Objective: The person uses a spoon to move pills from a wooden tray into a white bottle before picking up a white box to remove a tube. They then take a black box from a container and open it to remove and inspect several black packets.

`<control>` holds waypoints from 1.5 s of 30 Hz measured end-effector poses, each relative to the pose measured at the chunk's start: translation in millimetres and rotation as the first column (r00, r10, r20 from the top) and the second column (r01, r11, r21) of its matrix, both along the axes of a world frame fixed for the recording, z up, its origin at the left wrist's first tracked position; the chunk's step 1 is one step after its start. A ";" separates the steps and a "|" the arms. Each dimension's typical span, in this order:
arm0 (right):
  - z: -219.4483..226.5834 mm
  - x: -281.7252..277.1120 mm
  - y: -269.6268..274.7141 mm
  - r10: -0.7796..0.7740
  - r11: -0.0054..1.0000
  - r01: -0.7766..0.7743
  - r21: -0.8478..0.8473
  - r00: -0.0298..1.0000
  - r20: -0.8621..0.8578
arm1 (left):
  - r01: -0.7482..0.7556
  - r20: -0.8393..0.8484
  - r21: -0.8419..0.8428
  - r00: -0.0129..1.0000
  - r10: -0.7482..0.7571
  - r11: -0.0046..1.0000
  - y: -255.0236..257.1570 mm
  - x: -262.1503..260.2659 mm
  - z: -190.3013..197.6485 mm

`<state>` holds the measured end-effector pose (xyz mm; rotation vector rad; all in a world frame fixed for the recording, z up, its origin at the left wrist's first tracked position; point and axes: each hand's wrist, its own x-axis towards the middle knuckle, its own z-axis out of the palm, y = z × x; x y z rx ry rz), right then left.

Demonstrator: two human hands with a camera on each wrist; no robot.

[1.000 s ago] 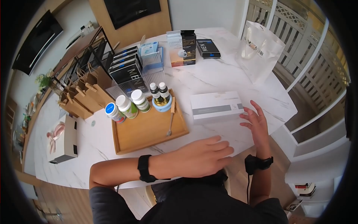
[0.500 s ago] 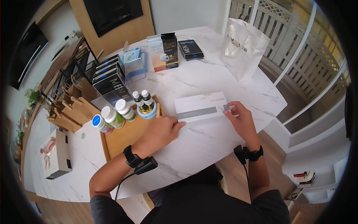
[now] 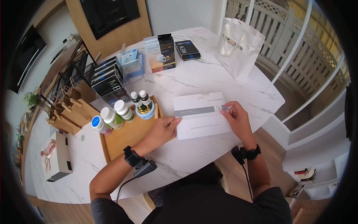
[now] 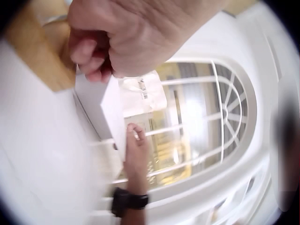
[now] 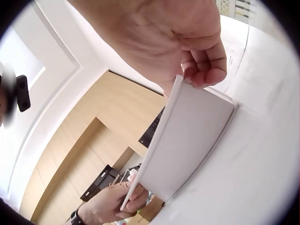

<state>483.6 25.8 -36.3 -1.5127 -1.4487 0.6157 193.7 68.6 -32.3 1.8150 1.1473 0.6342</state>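
Note:
A flat white box (image 3: 204, 127) with a grey band and small print lies in front of me in the head view, one broad face sloping towards me. My left hand (image 3: 163, 128) grips its left end, thumb on the upper face and fingers curled beneath. At the opposite end my right hand (image 3: 239, 120) pinches the edge near the grey band. From the right wrist view, the box (image 5: 187, 136) shows a plain pale side below a thin, projecting rim, its lower edge right at the tabletop. The left wrist view is blurred.
A wooden tray (image 3: 128, 149) with several bottles sits left of the box. Behind stand black boxes (image 3: 108, 84) in a clear rack, an upright carton (image 3: 160, 54) and a white paper bag (image 3: 238, 50). Brown paper bags (image 3: 71, 112) and a ribboned box (image 3: 59, 158) are further left.
My left hand has swung left from across my front to the box's left end, and my right hand has closed on its right end. The box's face has tilted towards me.

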 end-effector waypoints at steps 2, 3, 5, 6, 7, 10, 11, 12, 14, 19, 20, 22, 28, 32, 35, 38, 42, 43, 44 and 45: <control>0.0 -1.1 -2.0 0.004 1.000 -0.003 0.009 1.000 -0.024 | 0.037 0.045 -0.073 0.998 -0.033 0.997 1.7 -1.1 0.0; 0.0 -1.4 -2.5 0.001 1.000 -0.001 0.015 0.999 -0.050 | 0.031 0.046 -0.071 0.999 -0.028 0.997 1.2 -2.0 3.6; 12.5 2.7 -5.3 0.019 0.999 -0.023 -0.034 0.995 -0.095 | 0.019 0.083 -0.130 0.997 -0.008 0.991 -0.3 -2.6 17.7; 22.8 6.1 -6.1 0.031 0.996 -0.042 -0.081 0.990 -0.141 | 0.015 0.085 -0.128 0.996 -0.004 0.992 0.6 -3.6 29.0; 35.6 10.1 -6.8 0.033 0.996 -0.045 -0.080 0.990 -0.140 | 0.005 0.131 -0.159 0.991 0.016 0.987 2.5 -5.9 42.3; 64.2 16.5 5.8 0.060 0.993 -0.104 -0.061 0.866 -0.497 | -0.015 0.351 -0.173 0.933 0.076 0.985 5.3 -0.7 76.2; 69.5 13.1 15.7 0.181 0.983 -0.133 0.127 0.819 -0.544 | -0.029 0.516 -0.157 0.850 0.107 0.987 5.0 3.0 81.3; 74.2 12.1 24.4 0.306 0.939 -0.145 0.313 0.766 -0.565 | -0.028 0.516 -0.155 0.850 0.105 0.987 8.1 6.6 74.3; 58.3 22.8 50.5 0.304 0.934 -0.207 0.291 0.887 -0.346 | -0.169 0.379 0.299 0.924 0.046 0.939 19.5 12.5 52.4; 66.0 6.3 56.0 0.376 0.917 -0.399 -0.010 0.856 0.354 | 0.249 -0.284 0.658 0.956 -0.072 0.710 16.8 14.3 49.7; 55.7 5.8 63.7 0.394 0.891 -0.452 0.051 0.824 0.407 | 0.287 -0.337 0.609 0.937 -0.086 0.739 16.7 19.0 50.4; 45.2 4.4 79.8 0.406 0.867 -0.491 0.085 0.795 0.451 | 0.323 -0.390 0.556 0.915 -0.103 0.766 20.6 30.5 48.3; 40.5 -0.7 97.0 0.424 0.857 -0.511 0.069 0.775 0.468 | 0.472 -0.578 0.518 0.808 -0.115 0.713 47.4 80.3 30.7; 28.1 2.4 101.9 0.426 0.834 -0.545 0.081 0.731 0.533 | 0.489 -0.716 0.433 0.697 -0.040 0.757 50.4 109.1 22.2; 28.5 3.8 96.9 0.444 0.830 -0.554 0.063 0.725 0.527 | 0.488 -0.712 0.443 0.701 -0.035 0.752 52.1 108.7 18.0; 26.8 9.2 87.1 0.424 0.840 -0.537 0.080 0.740 0.521 | 0.489 -0.681 0.450 0.729 -0.066 0.748 52.7 101.0 20.7; 25.6 14.5 70.4 0.349 0.875 -0.471 0.115 0.777 0.523 | 0.372 -0.478 0.483 0.870 -0.117 0.792 46.7 79.7 21.8; 25.4 16.2 66.6 0.352 0.873 -0.474 0.114 0.775 0.525 | 0.313 -0.412 0.478 0.905 -0.105 0.820 45.1 74.7 23.7; 25.3 17.9 63.0 0.317 0.896 -0.433 0.101 0.782 0.537 | 0.308 -0.409 0.479 0.907 -0.101 0.822 44.4 69.3 28.8; 25.5 17.9 59.4 0.281 0.917 -0.390 0.089 0.786 0.551 | 0.279 -0.378 0.449 0.920 -0.103 0.849 45.7 63.8 35.5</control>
